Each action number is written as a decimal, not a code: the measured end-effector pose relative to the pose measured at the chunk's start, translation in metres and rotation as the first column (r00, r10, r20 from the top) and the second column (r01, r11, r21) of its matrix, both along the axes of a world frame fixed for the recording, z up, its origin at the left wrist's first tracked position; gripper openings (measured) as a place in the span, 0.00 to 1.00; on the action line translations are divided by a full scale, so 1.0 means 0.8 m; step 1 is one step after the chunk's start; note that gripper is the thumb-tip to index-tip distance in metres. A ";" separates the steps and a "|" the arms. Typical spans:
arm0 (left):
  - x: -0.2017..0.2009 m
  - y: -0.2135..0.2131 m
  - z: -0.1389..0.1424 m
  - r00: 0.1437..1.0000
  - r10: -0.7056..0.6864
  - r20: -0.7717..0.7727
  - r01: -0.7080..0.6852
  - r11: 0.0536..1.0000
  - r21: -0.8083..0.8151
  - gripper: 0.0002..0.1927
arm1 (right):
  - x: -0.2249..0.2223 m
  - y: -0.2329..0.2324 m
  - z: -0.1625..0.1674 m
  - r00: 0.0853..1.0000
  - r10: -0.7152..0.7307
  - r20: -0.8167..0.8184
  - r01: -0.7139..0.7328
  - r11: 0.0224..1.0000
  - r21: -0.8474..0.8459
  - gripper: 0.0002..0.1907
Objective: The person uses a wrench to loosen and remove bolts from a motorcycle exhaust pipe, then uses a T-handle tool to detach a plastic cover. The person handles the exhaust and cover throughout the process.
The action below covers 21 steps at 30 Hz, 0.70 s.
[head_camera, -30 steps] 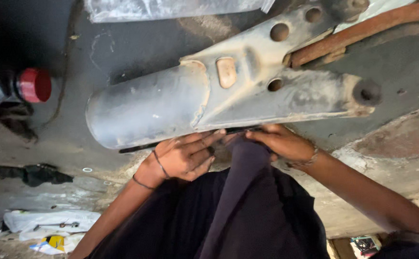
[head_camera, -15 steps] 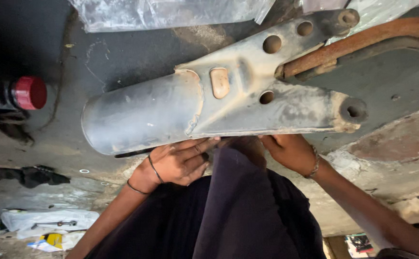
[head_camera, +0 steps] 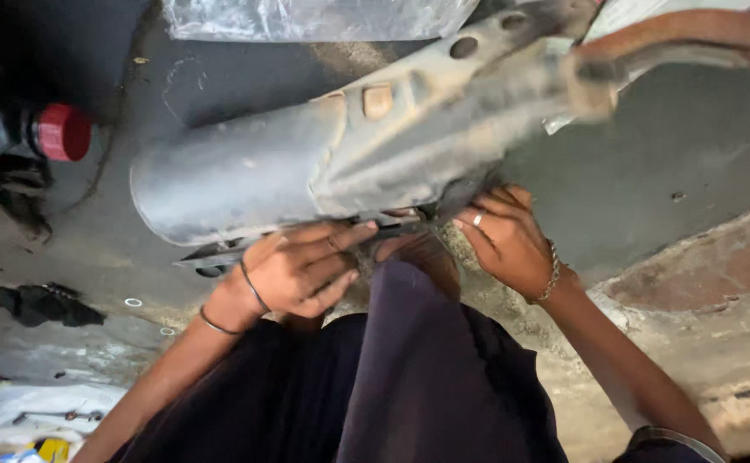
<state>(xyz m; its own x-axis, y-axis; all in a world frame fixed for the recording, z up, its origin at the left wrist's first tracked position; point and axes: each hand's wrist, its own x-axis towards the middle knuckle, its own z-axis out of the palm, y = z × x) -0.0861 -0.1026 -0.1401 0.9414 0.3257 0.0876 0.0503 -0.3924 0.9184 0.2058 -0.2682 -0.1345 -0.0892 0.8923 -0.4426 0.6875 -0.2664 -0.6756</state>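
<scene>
Item: a large grey cast-metal vehicle bracket (head_camera: 340, 163), one end rounded into a half-tube, the other a flat arm pierced with round holes, lying tilted on a dark stained concrete floor (head_camera: 649, 163) directly in front of the seated person; its far end is blurred. Step in hand, as judged: the near lower edge of the bracket is being gripped for lifting or turning. The left hand (head_camera: 302, 270) is closed over that edge from beneath the rounded end, fingers curled around the metal, two thin bangles worn at the wrist. The right hand (head_camera: 508, 244), ringed and with a chain bracelet, is pressed against the underside near the middle, fingers spread and bent; whether a full grip is had there cannot be told. Next move, as judged: an even pull from both hands is called for, since the piece looks heavy and unevenly weighted toward the tube end, and fingers trapped beneath it would be at risk. A dark-clothed knee (head_camera: 418, 360) is raised between the two arms. Surroundings: a container with a red cap (head_camera: 62, 133) lies well apart at the left; a black rag (head_camera: 36, 304) is beside it lower down; a sheet of clear plastic (head_camera: 315, 17) is spread beyond the bracket; a rusty brown bar (head_camera: 675, 34) is seen at upper right; small washers (head_camera: 133, 302) are scattered on the floor; pale wrapping (head_camera: 40, 403) lies at lower left.
</scene>
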 end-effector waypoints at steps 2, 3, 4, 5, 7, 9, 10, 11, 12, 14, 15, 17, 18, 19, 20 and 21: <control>0.000 0.009 0.010 1.000 0.015 -0.017 -0.015 1.000 0.007 0.06 | -0.004 -0.003 0.005 0.998 -0.047 0.029 0.048 0.999 -0.024 0.08; 0.001 0.013 0.016 1.000 0.021 -0.023 -0.021 1.000 0.007 0.06 | -0.006 -0.005 0.008 0.996 -0.073 0.046 0.075 0.996 -0.037 0.08; 0.001 0.017 0.021 0.999 0.031 -0.031 -0.032 0.999 -0.016 0.05 | -0.010 -0.008 0.010 0.991 -0.136 -0.005 0.136 0.990 -0.034 0.09; 0.002 0.021 0.026 0.998 0.042 -0.041 -0.043 0.998 -0.039 0.05 | -0.013 -0.012 0.012 0.979 -0.196 -0.059 0.194 0.980 -0.033 0.09; 0.005 0.024 0.039 0.994 0.067 -0.081 -0.074 0.994 -0.080 0.05 | -0.022 -0.021 0.016 0.957 -0.265 -0.119 0.267 0.964 -0.004 0.11; 0.007 0.022 0.052 0.986 0.091 -0.139 -0.108 0.987 -0.121 0.06 | -0.035 -0.031 0.016 0.947 -0.293 -0.131 0.301 0.952 0.053 0.11; 0.010 0.017 0.059 0.983 0.118 -0.140 -0.130 0.988 -0.078 0.07 | -0.042 -0.036 0.014 0.919 -0.345 -0.190 0.349 0.937 -0.017 0.11; 0.014 0.010 0.065 0.980 0.143 -0.139 -0.150 0.988 -0.038 0.08 | -0.050 -0.040 0.011 0.883 -0.401 -0.243 0.391 0.916 -0.090 0.10; 0.020 0.004 0.069 0.977 0.167 -0.134 -0.169 0.986 -0.002 0.10 | -0.058 -0.045 0.008 0.841 -0.457 -0.289 0.425 0.889 -0.167 0.10; 0.032 -0.010 0.075 0.968 0.181 -0.173 -0.172 0.983 0.066 0.18 | -0.074 -0.054 0.003 0.753 -0.519 -0.405 0.484 0.853 -0.195 0.10; 0.036 -0.017 0.078 0.962 0.190 -0.196 -0.173 0.980 0.101 0.22 | -0.082 -0.059 0.000 0.700 -0.544 -0.463 0.508 0.835 -0.213 0.10; 0.045 -0.028 0.080 0.958 0.202 -0.206 -0.162 0.967 0.195 0.29 | -0.094 -0.066 -0.005 0.682 -0.584 -0.440 0.569 0.802 -0.181 0.09; 0.049 -0.033 0.081 0.955 0.211 -0.211 -0.158 0.958 0.240 0.32 | -0.098 -0.069 -0.007 0.673 -0.602 -0.430 0.597 0.785 -0.166 0.08; 0.052 -0.036 0.081 0.951 0.217 -0.220 -0.156 0.952 0.265 0.33 | -0.101 -0.071 -0.008 0.714 -0.578 -0.395 0.582 0.804 -0.124 0.09; 0.055 -0.039 0.080 0.948 0.223 -0.229 -0.153 0.946 0.287 0.33 | -0.103 -0.072 -0.009 0.752 -0.555 -0.356 0.565 0.820 -0.086 0.09; 0.058 -0.042 0.079 0.944 0.228 -0.237 -0.150 0.940 0.307 0.34 | -0.104 -0.073 -0.010 0.786 -0.533 -0.313 0.546 0.836 -0.050 0.10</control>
<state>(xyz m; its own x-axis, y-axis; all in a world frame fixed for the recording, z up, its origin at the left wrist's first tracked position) -0.0394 -0.1364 -0.0766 0.8660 0.4983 -0.0425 0.3750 -0.5907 0.7145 0.1223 -0.3266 -0.1427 0.2899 0.8518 -0.4364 0.2003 -0.4999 -0.8426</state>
